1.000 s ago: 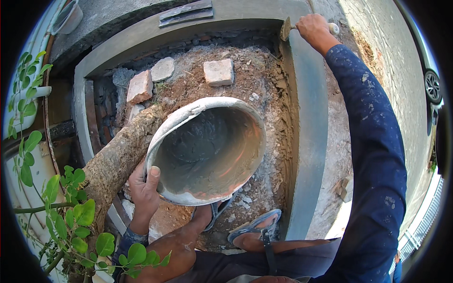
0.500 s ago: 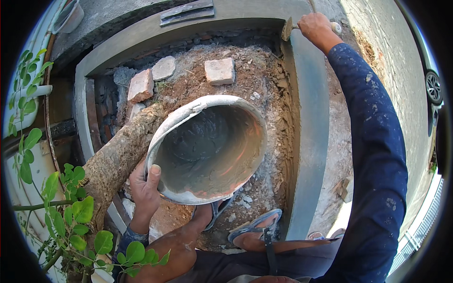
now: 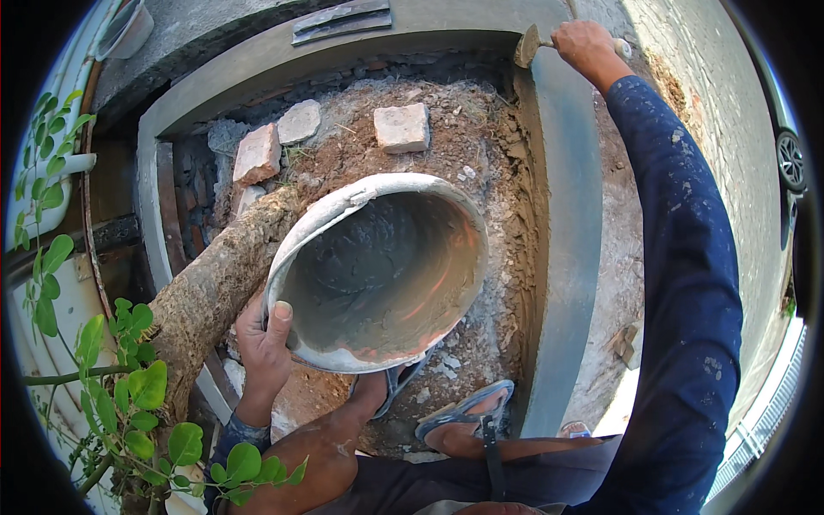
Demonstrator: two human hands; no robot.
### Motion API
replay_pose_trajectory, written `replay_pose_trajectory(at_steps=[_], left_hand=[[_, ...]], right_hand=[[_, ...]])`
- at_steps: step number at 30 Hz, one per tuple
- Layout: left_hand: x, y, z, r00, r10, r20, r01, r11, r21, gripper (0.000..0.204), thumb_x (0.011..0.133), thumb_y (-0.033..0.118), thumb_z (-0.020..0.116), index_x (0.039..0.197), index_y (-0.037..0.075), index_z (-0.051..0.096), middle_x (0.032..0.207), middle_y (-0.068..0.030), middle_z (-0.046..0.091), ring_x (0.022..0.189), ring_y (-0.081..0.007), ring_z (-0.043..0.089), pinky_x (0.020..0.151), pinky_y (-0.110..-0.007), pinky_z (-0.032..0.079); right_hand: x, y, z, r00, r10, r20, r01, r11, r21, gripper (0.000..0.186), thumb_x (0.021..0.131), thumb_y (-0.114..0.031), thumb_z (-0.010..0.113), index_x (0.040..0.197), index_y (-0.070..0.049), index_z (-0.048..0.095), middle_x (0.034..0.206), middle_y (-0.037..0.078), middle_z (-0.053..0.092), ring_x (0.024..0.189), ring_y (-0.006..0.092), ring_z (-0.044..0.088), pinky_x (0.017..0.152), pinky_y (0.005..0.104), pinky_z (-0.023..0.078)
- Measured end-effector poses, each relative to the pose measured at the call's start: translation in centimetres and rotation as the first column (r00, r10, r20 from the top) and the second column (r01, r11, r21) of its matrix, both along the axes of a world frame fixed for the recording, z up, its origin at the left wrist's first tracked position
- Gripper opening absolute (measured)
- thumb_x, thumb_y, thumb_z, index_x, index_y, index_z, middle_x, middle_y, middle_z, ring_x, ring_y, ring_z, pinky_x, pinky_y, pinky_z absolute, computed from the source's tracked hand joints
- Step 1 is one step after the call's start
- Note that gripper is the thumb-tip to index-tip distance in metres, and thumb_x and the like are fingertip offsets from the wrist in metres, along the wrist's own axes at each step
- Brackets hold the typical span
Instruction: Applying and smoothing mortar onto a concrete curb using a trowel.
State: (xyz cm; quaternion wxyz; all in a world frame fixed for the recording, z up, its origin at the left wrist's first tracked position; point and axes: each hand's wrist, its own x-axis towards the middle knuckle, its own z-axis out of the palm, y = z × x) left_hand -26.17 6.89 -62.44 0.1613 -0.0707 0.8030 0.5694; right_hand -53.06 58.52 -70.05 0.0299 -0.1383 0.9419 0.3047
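Observation:
My left hand grips the rim of a large white bucket, tilted toward me and holding wet grey mortar. At upper right, my right hand is closed on the handle of a trowel, whose mortar-smeared blade is at the inner corner of a concrete border. Rough, wet mortar lines that border's inner side. Beyond the bucket, pieces of pale brick lie on soil and rubble, and a flat metal tool rests on the far border.
A tree trunk slants in from lower left with leafy branches. Left are white pipes and a small bucket. A paved strip runs along the right, with a car wheel at its edge. My sandalled feet stand inside the border.
My right hand and the trowel have shifted slightly to the right at the corner. My left hand and the bucket are nearly unchanged.

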Motion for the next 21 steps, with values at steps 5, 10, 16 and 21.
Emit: replay_pose_trajectory(at_steps=[5,10,16,21], left_hand=[[-0.2,0.2,0.3,1.0,-0.009,0.023,0.009,1.0,0.001,0.052,0.1,0.038,0.06,0.125,-0.007,0.06,0.1,-0.0027,0.063,0.089,-0.0083,0.052,0.08,-0.024,0.042],[0.0,-0.2,0.1,1.0,-0.006,0.016,0.006,1.0,0.014,0.052,0.1,0.039,0.059,0.124,-0.007,0.061,0.101,-0.003,0.064,0.089,-0.0089,0.053,0.081,-0.025,0.043],[-0.1,0.1,0.1,1.0,-0.023,0.017,0.023,1.0,-0.019,0.05,0.1,0.037,0.059,0.124,-0.007,0.061,0.102,-0.004,0.065,0.093,-0.0105,0.055,0.084,-0.026,0.044],[-0.3,0.8,0.5,1.0,-0.009,0.007,0.009,1.0,0.017,0.049,0.1,0.036,0.059,0.125,-0.007,0.06,0.103,-0.0047,0.066,0.093,-0.0099,0.056,0.084,-0.026,0.045]], right_hand=[[0.2,-0.7,-0.3,0.996,-0.062,0.072,0.061,0.998,0.014,0.022,0.092,-0.015,0.054,0.094,-0.013,0.076,0.099,0.009,0.074,0.095,0.0254,0.071,0.078,0.0368,0.057],[3.2,-4.4,0.8,0.95,-0.102,0.294,0.062,0.988,0.142,0.022,0.093,-0.016,0.056,0.101,-0.014,0.077,0.109,0.006,0.074,0.103,0.0233,0.07,0.082,0.0346,0.056],[3.1,-4.7,1.9,0.957,-0.085,0.276,0.07,0.995,0.064,0.021,0.092,-0.015,0.057,0.097,-0.013,0.077,0.106,0.008,0.074,0.101,0.0238,0.071,0.08,0.0348,0.056],[3.0,-2.0,0.9,0.979,-0.115,0.168,0.114,0.993,0.018,0.022,0.093,-0.016,0.055,0.097,-0.013,0.076,0.104,0.007,0.074,0.098,0.0241,0.071,0.078,0.035,0.056]])
